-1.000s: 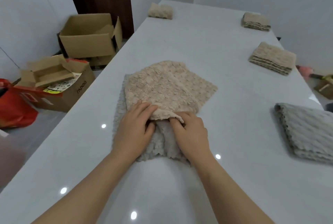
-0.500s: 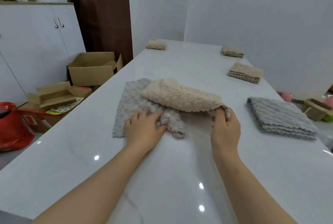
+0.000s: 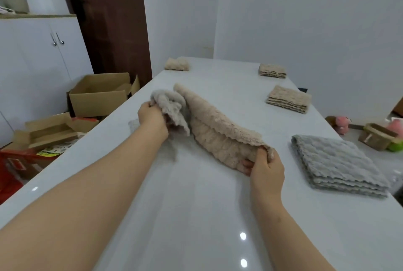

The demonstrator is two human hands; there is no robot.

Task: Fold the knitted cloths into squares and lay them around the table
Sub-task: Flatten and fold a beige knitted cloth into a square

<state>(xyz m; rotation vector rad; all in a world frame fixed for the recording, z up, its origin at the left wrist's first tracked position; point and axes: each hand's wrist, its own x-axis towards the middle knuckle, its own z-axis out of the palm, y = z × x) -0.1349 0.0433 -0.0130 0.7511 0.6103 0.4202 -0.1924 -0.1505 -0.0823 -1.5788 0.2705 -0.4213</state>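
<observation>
A beige knitted cloth (image 3: pixel 216 127) lies loosely doubled across the middle of the white table (image 3: pixel 196 216). My right hand (image 3: pixel 265 165) grips its near right end, lifted a little off the table. My left hand (image 3: pixel 152 118) holds a bunched grey cloth (image 3: pixel 171 105) raised above the table, touching the beige cloth's far left end. A folded grey cloth (image 3: pixel 335 164) lies at the right edge. Three folded beige cloths sit farther off: one at the right (image 3: pixel 289 99), one at the far right (image 3: pixel 272 70), one at the far left (image 3: pixel 177 64).
Open cardboard boxes (image 3: pixel 100 94) and a red bag (image 3: pixel 13 168) stand on the floor left of the table. White cabinets (image 3: pixel 37 57) and a dark door (image 3: pixel 109 20) are behind them. Toys and a small wooden box (image 3: pixel 377 136) sit beyond the table's right edge.
My left hand has gathered the grey cloth, which lay flat, and lifted it up and away. My right hand has pulled the beige cloth's end further right and toward me.
</observation>
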